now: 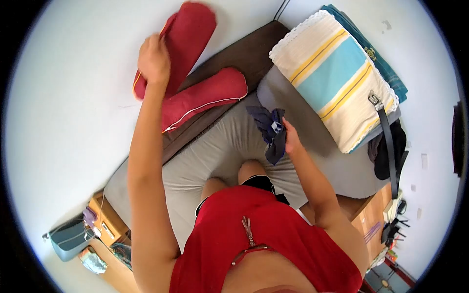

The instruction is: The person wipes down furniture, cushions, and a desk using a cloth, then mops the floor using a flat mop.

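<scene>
"Grip status?"

"Left hand [154, 58]: fingers curled tight on the edge of the raised cushion [193, 36], fingertips mostly hidden. Right hand [291, 139]: thumb and fingers pinched together on one side of the dark cloth [274, 139]."

"Where are both?"

"Raised cushion's up front left, before the pale wall [73, 93]. Dark cloth's ahead of the body, over the grey sheet [200, 151]; can't tell if its lower end touches."

"What could go wrong?"

"Cushion could twist or slip: only an edge is held, most of the bulk hangs off one side. Could also bump the lying cushion [210, 97], which sits right by it. Dark cloth could drop or unfold, since the pinch takes just one side and the rest is loose."

"Looks?"

"Raised cushion: deep red, plump, rounded end, yellowish line down one edge. Dark cloth: navy, crumpled, bluer edging, small whitish patch, unreadable."

"Surroundings, quick."

"Lying cushion: red too, white zip, along the dark brown ledge [256, 46]. Off right, striped blanket [334, 73], folded, blue and yellow bands, lacy border; teal cloth [396, 80] under it, black belt [388, 151] with its buckle over one corner."
</scene>
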### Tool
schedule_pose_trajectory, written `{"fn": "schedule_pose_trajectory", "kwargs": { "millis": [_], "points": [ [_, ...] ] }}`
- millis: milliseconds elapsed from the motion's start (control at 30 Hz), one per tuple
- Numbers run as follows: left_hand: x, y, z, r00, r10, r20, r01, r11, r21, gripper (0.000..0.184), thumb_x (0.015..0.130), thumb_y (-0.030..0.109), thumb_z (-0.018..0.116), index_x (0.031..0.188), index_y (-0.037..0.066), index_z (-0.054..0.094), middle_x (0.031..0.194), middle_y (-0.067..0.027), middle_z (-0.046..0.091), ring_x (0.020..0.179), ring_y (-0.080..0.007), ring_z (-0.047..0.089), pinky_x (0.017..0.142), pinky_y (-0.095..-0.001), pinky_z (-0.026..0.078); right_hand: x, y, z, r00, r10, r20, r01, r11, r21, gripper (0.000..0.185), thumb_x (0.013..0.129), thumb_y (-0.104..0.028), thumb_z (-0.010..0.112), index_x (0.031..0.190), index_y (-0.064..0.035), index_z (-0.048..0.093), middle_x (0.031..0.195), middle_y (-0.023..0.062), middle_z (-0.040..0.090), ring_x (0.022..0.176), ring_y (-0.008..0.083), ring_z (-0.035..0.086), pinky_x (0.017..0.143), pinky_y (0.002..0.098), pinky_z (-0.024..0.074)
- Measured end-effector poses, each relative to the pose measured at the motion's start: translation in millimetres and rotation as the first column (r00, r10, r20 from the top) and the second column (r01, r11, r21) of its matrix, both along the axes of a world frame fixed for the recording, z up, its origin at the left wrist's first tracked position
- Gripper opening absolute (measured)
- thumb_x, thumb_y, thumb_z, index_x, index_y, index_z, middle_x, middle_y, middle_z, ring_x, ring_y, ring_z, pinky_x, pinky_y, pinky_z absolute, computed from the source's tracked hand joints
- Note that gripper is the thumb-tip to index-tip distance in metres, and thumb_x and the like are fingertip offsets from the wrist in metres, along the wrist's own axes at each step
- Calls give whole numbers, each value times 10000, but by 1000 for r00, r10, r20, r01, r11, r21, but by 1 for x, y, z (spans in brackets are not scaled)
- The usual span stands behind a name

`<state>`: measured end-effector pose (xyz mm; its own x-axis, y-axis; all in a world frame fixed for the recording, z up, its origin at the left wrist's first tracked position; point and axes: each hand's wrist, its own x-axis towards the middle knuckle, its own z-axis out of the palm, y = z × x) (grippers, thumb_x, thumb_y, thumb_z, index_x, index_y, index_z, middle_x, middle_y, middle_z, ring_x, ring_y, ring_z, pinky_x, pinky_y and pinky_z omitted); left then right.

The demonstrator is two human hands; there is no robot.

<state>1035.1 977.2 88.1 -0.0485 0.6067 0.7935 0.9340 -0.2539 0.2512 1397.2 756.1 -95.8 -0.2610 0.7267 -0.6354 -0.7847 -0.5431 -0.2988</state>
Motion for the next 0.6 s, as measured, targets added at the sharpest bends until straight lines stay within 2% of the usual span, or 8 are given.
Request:
{"fn": "schedule_pose_trajectory", "kwargs": {
  "millis": [133, 200, 267, 333, 400, 467, 533, 600],
  "points": [
    [65, 39, 26, 991, -132, -5, 132, 985, 111, 140, 930, 207, 598, 980, 79, 626, 910, -121, 643, 860, -353, 606, 744, -452, 479, -6, -14, -10, 998, 31, 57, -31, 1000, 1, 415, 992, -392, 507, 1225, -67, 619, 1107, 98, 697, 947, 254, 678, 843, 403, 557],
    [97, 49, 14, 942, -329, 67, 323, 943, 77, 202, 922, 247, 620, 1040, 86, 640, 915, -131, 643, 867, -363, 603, 774, -443, 489, -11, -14, -14, 999, 53, 11, -52, 998, -23, 398, 989, -387, 522, 1220, -79, 624, 1100, 89, 701, 939, 246, 680, 837, 399, 557],
    [115, 44, -16, 849, -510, 138, 514, 858, 13, 300, 907, 298, 645, 1129, 95, 645, 957, -149, 658, 918, -369, 611, 829, -433, 493, -16, -13, -11, 997, 76, 14, -75, 997, -29, 393, 988, -387, 528, 1222, -87, 625, 1098, 84, 702, 936, 244, 680, 832, 397, 557],
    [109, 27, -62, 832, -540, 126, 554, 813, -177, 442, 880, 371, 671, 1240, 122, 611, 1121, -172, 650, 1042, -367, 599, 916, -439, 471, -14, -12, -19, 993, 109, 55, -106, 993, -46, 395, 985, -392, 532, 1226, -93, 625, 1100, 80, 701, 936, 243, 680, 829, 394, 555],
    [84, -4, -100, 896, -442, 48, 386, 722, -574, 676, 810, 449, 726, 1386, 173, 504, 1345, -185, 545, 1254, -361, 496, 1038, -493, 384, -12, -8, -23, 989, 136, 60, -133, 990, -50, 397, 985, -395, 533, 1230, -96, 624, 1104, 77, 700, 938, 242, 678, 830, 394, 552],
    [53, -33, -139, 913, -389, -125, 151, 606, -781, 935, 728, 485, 784, 1504, 223, 334, 1454, -184, 430, 1381, -363, 353, 1128, -549, 261, -12, -5, -24, 987, 158, 30, -156, 987, -48, 398, 985, -396, 532, 1233, -98, 622, 1110, 74, 698, 944, 239, 676, 835, 396, 549],
    [22, -56, -175, 915, -343, -214, -9, 512, -859, 1081, 672, 454, 829, 1545, 251, 224, 1495, -177, 379, 1437, -352, 262, 1164, -575, 179, -19, -1, -19, 987, 151, 53, -148, 987, -69, 398, 987, -394, 530, 1234, -96, 622, 1116, 72, 697, 952, 236, 673, 846, 396, 544],
    [1, -72, -183, 909, -310, -279, -65, 556, -828, 1069, 664, 409, 837, 1537, 240, 243, 1408, -171, 454, 1375, -354, 352, 1159, -555, 219, -24, 6, -17, 986, 157, 60, -154, 986, -61, 399, 989, -393, 529, 1236, -93, 621, 1120, 71, 696, 959, 234, 671, 856, 395, 540]
  ]
}}
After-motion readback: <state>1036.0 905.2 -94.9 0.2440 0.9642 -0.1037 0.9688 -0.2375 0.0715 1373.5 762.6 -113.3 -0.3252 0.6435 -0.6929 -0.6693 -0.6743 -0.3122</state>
